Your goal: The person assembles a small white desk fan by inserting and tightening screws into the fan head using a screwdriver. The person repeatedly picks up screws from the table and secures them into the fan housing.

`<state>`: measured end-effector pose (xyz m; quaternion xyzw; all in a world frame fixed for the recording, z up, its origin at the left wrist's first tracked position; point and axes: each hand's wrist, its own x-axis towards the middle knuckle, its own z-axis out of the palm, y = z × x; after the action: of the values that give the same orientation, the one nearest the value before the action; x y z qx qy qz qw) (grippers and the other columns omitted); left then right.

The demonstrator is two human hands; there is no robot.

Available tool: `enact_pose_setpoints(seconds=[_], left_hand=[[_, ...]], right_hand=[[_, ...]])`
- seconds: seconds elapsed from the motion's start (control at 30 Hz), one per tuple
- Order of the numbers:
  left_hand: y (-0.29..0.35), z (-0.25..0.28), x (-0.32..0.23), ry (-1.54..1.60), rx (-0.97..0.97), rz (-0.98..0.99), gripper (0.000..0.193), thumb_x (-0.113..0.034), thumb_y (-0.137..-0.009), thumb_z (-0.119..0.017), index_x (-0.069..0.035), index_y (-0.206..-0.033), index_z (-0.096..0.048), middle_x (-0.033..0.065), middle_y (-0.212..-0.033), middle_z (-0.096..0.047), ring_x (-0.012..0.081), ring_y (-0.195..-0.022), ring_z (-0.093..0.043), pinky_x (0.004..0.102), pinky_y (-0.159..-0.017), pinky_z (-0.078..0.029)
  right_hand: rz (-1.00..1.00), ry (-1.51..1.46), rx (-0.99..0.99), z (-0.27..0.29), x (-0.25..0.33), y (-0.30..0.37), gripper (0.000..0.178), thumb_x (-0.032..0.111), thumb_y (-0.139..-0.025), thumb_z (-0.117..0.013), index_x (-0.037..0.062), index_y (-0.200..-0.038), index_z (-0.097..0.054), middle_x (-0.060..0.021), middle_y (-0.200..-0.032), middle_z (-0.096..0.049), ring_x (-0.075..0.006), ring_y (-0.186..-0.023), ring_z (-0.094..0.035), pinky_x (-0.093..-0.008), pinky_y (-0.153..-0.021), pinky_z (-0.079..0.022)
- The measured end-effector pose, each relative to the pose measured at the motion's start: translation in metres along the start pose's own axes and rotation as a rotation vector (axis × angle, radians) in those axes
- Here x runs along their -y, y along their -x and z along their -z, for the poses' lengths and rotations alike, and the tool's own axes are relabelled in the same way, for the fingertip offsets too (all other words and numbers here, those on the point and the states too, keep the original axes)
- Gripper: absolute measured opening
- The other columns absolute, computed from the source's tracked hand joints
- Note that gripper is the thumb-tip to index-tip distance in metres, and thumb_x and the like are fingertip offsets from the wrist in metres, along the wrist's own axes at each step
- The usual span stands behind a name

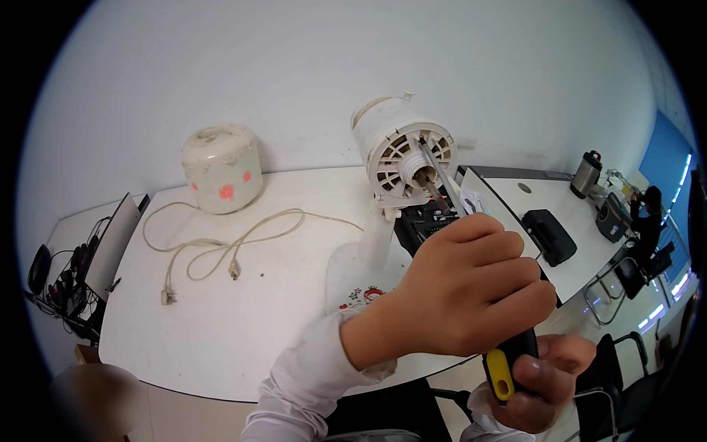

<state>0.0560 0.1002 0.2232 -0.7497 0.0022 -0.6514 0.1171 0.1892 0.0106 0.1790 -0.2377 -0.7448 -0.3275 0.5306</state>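
A white electric fan [390, 140] without blades stands on the table, its slotted motor housing facing me with a threaded collar and a metal shaft in the middle. My left hand [471, 287] is wrapped round the upper part of a long screwdriver [501, 376] with a black and yellow handle. Lower down, my right hand [545, 379] grips the handle's end. The screwdriver's metal blade slants up to the left, and its tip meets the housing's slotted front near the top of the collar. Behind my left hand, a black tool case [414, 223] is partly hidden.
On the white table [213, 331], a rice cooker [223, 173] with pink flowers stands at the back left, and a pale power cord [213, 241] lies before it. Rightward, a second table holds a black case [549, 236] and a metal flask [586, 175]. A person [649, 214] is far right.
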Motion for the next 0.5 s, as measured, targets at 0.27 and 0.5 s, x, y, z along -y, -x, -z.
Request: enact_pose_setpoints(seconds=[0.27,0.5], left_hand=[[0.02,-0.017,-0.006,0.011,-0.304,0.122,0.017,-0.013,-0.068,-0.068,-0.006,-0.075,-0.053,0.0036,-0.072,-0.055,0.02,-0.072,-0.056,0.0367,-0.087,-0.042],[0.01,-0.014,0.009,0.071,-0.157,-0.036,0.029,-0.001,-0.061,-0.072,-0.008,-0.068,-0.045,0.001,-0.055,-0.043,0.0167,-0.049,-0.043,0.0279,-0.049,-0.038]], right_hand=[[-0.035,0.028,0.28,0.017,0.001,-0.037,0.059,0.026,-0.07,-0.075,0.0127,-0.113,-0.037,-0.0111,-0.107,-0.042,-0.0156,-0.072,-0.049,-0.0208,-0.055,-0.038],[-0.039,-0.079,0.102,-0.002,0.003,-0.02,0.06,0.021,-0.067,-0.077,0.012,-0.113,-0.039,-0.0155,-0.118,-0.043,-0.019,-0.072,-0.052,-0.0223,-0.05,-0.04]])
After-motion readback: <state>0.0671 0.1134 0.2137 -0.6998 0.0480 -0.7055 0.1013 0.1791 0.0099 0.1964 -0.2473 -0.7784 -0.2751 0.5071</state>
